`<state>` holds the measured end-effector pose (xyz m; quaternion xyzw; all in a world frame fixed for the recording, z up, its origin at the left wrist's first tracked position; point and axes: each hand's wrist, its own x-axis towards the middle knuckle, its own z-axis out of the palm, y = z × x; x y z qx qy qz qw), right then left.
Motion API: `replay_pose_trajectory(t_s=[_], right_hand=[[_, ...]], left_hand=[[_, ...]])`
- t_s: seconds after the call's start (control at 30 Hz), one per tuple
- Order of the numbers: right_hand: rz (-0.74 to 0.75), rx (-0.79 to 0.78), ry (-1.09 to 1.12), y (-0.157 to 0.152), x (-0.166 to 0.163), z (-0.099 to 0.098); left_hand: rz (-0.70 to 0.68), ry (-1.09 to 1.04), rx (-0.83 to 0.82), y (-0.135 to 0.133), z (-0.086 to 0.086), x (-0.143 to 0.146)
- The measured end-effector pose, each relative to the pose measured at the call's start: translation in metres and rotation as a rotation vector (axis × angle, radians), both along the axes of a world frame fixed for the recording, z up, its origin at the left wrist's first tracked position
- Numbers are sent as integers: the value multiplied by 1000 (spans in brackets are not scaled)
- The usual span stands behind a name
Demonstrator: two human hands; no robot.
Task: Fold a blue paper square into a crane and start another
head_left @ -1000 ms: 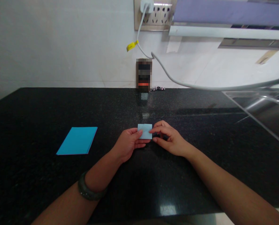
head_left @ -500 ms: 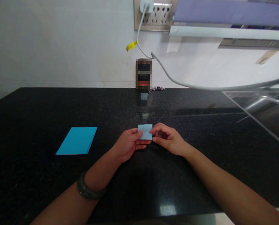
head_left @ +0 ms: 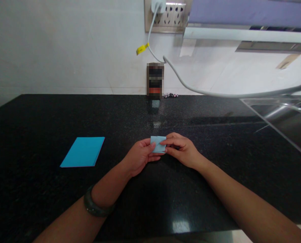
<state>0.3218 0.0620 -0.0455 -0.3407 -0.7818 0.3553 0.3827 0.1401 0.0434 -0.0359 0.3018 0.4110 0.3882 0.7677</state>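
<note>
A small light-blue piece of folded paper [head_left: 158,141] is held above the counter in front of me. My left hand [head_left: 140,154] grips its left side, thumb on top and fingers underneath. On the right side, my right hand [head_left: 182,149] has its fingertips over the paper's face and the thumb at the lower right corner, pinching that edge. Fold lines and a slightly lifted lower edge show on the paper. To the left lies a stack of bright blue square paper [head_left: 83,152], apart from both hands.
The black stone countertop [head_left: 150,202] meets a white wall. A dark, pixelated upright object [head_left: 155,81] stands against the wall, beside a small beaded item [head_left: 171,96]. A grey cable [head_left: 203,91] hangs from the socket panel [head_left: 169,17]. At the right is a metal sink [head_left: 289,121].
The folded paper and my left hand have shifted slightly right and towards me. My right fingertips now reach further over the paper's right side. The blue stack has not moved.
</note>
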Motion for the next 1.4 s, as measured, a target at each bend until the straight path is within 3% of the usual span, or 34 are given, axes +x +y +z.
replay_pose_trajectory(t_s=[0.23, 0.43, 0.63, 0.87, 1.4], right_hand=[[41, 75, -34, -1, -1, 3], [-21, 108, -54, 2, 1, 0], [-133, -1, 46, -1, -5, 1], [-299, -265, 96, -8, -16, -1], [-313, -256, 54, -9, -20, -3]], left_hand=[[53, 17, 18, 1, 1, 2], [-5, -41, -2, 2, 2, -1], [-23, -56, 32, 1, -1, -2], [-40, -32, 81, 0, -1, 0], [-18, 223, 201, -3, 0, 7]])
